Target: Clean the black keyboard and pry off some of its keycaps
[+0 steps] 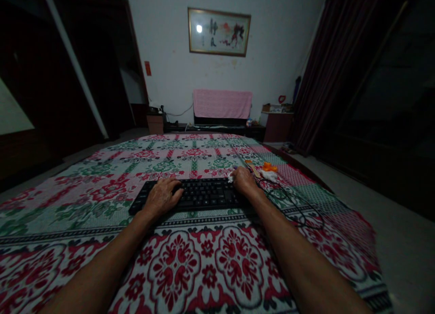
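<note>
A black computer keyboard (204,195) lies across the patterned cloth in front of me. Resting on its left end is my left hand (165,195), with the thumb apart from the fingers. My right hand (244,180) is closed over the right end of the keyboard. A small white wad (231,178) shows between its fingers against the keys; its exact kind is unclear. Just beyond my right hand are a flat tan piece with an orange end (251,166), an orange object (270,167) and a white fluffy clump (269,176).
A black cable (295,205) lies in loops right of the keyboard. Red, green and white patterned cloth (207,255) covers the broad surface. Behind it stand a low unit with a pink towel (222,103) over a screen, and a side cabinet (277,126). Dark curtains (319,74) hang at right.
</note>
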The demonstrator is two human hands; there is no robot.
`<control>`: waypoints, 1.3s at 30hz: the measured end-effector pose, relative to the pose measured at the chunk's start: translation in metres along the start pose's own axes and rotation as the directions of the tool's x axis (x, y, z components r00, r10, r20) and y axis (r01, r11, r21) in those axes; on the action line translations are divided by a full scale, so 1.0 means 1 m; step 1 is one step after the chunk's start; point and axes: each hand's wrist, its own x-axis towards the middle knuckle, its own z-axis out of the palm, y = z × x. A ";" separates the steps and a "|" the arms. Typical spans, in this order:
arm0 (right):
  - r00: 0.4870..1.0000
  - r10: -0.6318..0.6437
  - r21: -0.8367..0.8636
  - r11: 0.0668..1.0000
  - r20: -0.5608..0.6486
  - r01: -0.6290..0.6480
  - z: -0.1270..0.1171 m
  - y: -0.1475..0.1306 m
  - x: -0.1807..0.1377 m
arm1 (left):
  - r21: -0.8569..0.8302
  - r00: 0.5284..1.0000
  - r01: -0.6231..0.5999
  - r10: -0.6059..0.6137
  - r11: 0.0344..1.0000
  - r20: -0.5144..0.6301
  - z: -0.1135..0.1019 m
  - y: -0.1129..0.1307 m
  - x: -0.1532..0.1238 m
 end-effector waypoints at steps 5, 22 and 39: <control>0.973 -0.222 0.081 0.971 -0.060 0.227 0.008 0.000 0.002 | 0.020 1.000 -0.001 0.001 1.000 0.008 0.000 0.000 0.000; 0.995 -0.033 0.078 0.996 -0.097 0.040 0.004 0.032 0.000 | -0.005 1.000 0.017 -0.017 1.000 0.019 0.001 -0.002 0.001; 0.999 -0.049 0.042 0.998 0.000 0.049 -0.001 0.009 -0.022 | 0.048 1.000 -0.002 0.001 0.999 0.021 -0.001 0.000 0.001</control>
